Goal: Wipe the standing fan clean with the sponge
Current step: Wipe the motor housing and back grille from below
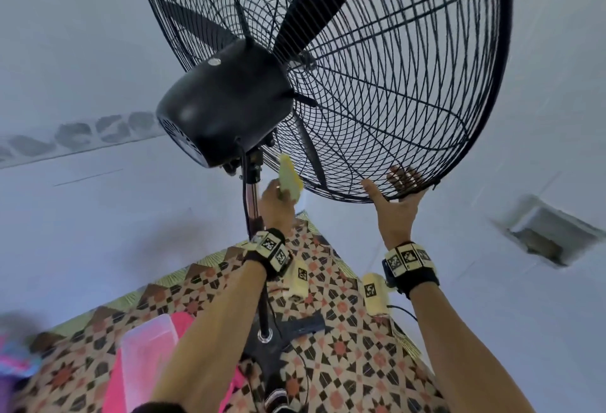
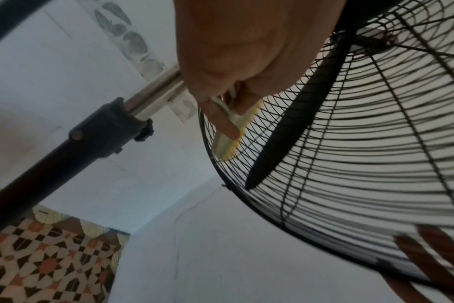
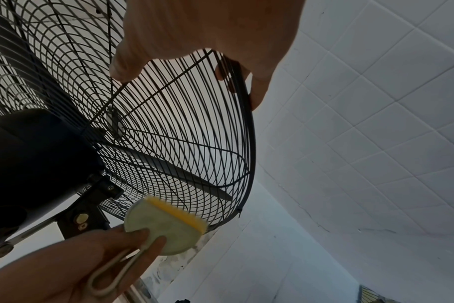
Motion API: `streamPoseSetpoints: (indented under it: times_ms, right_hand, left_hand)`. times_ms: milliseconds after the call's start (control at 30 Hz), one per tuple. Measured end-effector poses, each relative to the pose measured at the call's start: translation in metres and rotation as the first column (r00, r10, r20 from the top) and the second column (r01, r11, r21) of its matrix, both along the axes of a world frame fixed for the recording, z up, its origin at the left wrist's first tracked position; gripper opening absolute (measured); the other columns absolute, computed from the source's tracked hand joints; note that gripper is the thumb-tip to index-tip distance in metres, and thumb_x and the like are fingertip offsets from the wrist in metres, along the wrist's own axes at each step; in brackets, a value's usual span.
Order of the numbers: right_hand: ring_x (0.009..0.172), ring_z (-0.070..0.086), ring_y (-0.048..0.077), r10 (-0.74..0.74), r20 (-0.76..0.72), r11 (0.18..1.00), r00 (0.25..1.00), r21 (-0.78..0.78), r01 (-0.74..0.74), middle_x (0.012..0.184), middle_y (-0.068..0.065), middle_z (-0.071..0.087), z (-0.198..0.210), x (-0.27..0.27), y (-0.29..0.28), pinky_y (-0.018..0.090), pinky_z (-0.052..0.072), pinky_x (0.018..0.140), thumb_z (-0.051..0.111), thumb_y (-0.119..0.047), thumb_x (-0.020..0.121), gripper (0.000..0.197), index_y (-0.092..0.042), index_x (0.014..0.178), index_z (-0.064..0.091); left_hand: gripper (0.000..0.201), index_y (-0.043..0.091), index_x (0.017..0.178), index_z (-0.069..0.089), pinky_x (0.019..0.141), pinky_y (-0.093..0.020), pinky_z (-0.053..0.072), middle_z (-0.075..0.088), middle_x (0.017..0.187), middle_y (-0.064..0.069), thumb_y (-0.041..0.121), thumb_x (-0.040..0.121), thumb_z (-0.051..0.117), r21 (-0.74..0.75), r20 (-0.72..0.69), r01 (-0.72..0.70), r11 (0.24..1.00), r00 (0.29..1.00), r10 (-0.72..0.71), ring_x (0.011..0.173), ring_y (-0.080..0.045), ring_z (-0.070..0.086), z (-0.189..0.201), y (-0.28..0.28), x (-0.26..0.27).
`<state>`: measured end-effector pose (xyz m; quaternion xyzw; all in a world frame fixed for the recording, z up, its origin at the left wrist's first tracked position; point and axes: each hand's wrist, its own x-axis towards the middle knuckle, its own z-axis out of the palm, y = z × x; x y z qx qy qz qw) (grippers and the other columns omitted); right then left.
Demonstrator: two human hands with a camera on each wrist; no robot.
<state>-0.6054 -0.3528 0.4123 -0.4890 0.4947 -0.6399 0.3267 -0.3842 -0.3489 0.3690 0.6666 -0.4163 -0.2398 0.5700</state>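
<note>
The black standing fan tilts over me, its wire cage (image 1: pixel 377 84) in front of the motor housing (image 1: pixel 223 101) and the pole (image 1: pixel 252 202). My left hand (image 1: pixel 275 202) grips a pale round sponge (image 1: pixel 290 176) with a yellow scrubbing face and a loop strap. The sponge (image 3: pixel 163 229) presses against the cage's lower back wires near the motor bracket. My right hand (image 1: pixel 396 206) holds the cage's bottom rim (image 3: pixel 249 143), thumb on the back wires and fingers curled over the front. A blade (image 2: pixel 285 133) shows inside the cage.
The fan's base (image 1: pixel 265 347) stands on a patterned tile floor (image 1: pixel 344 363) with a cable beside it. A clear lidded box on something pink (image 1: pixel 147 357) lies at the lower left. White tiled walls (image 3: pixel 376 123) close in on both sides.
</note>
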Motion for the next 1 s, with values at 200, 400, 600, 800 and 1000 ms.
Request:
streamPoseSetpoints:
  times_ms: [200, 400, 600, 800, 1000]
  right_hand:
    - [0.123, 0.047, 0.006, -0.018, -0.014, 1.000, 1.000, -0.004, 0.018, 0.121, -0.035, 0.042, 0.001, 0.003, 0.002, 0.020, 0.032, 0.108, 0.092, -0.027, 0.074, 0.112, -0.029, 0.152, 0.012]
    - [0.124, 0.045, 0.005, -0.007, 0.003, 1.000, 1.000, -0.023, 0.007, 0.119, -0.037, 0.040, 0.003, 0.000, -0.002, 0.019, 0.030, 0.108, 0.092, -0.029, 0.074, 0.118, -0.021, 0.159, 0.011]
    - [0.117, 0.049, -0.008, 0.002, 0.008, 1.000, 1.000, 0.001, -0.002, 0.122, -0.037, 0.042, -0.001, 0.003, -0.003, 0.015, 0.032, 0.106, 0.093, -0.034, 0.073, 0.121, -0.024, 0.160, 0.010]
    - [0.125, 0.052, 0.008, 0.000, -0.014, 1.000, 1.000, 0.001, 0.000, 0.126, -0.027, 0.050, 0.003, 0.002, 0.000, 0.026, 0.037, 0.113, 0.094, -0.037, 0.070, 0.114, -0.033, 0.152, 0.014]
    - [0.130, 0.051, 0.011, 0.013, -0.003, 1.000, 1.000, 0.001, -0.013, 0.129, -0.026, 0.051, -0.002, 0.002, -0.003, 0.032, 0.036, 0.118, 0.093, -0.039, 0.069, 0.131, -0.018, 0.163, 0.004]
  left_hand:
    - [0.032, -0.004, 0.137, 0.057, 0.080, -0.033, 0.064, 0.065, 0.122, -0.009, 0.002, 0.105, 0.051, -0.032, -0.036, 0.099, 0.995, 0.994, -0.100, 0.095, -0.022, 0.072, -0.008, 0.015, 0.018]
    - [0.023, 0.001, 0.121, 0.064, 0.080, -0.046, 0.065, 0.067, 0.112, -0.010, 0.001, 0.101, 0.053, -0.025, -0.041, 0.075, 0.997, 0.996, -0.076, 0.101, -0.032, 0.071, 0.000, 0.002, 0.001]
    - [0.027, -0.002, 0.128, 0.063, 0.073, -0.025, 0.062, 0.067, 0.119, -0.009, 0.002, 0.103, 0.052, -0.002, 0.008, 0.103, 0.995, 0.995, -0.103, 0.095, -0.025, 0.071, -0.001, 0.012, 0.018]
    - [0.025, 0.003, 0.121, 0.068, 0.076, -0.035, 0.061, 0.069, 0.109, -0.004, 0.003, 0.096, 0.062, 0.016, -0.060, -0.005, 1.000, 0.998, 0.006, 0.096, -0.028, 0.068, 0.008, -0.005, 0.003]
    - [0.030, 0.006, 0.129, 0.066, 0.071, -0.014, 0.057, 0.072, 0.115, -0.007, 0.003, 0.100, 0.058, -0.092, -0.031, 0.148, 0.985, 0.988, -0.152, 0.095, -0.011, 0.072, -0.009, 0.034, -0.015]
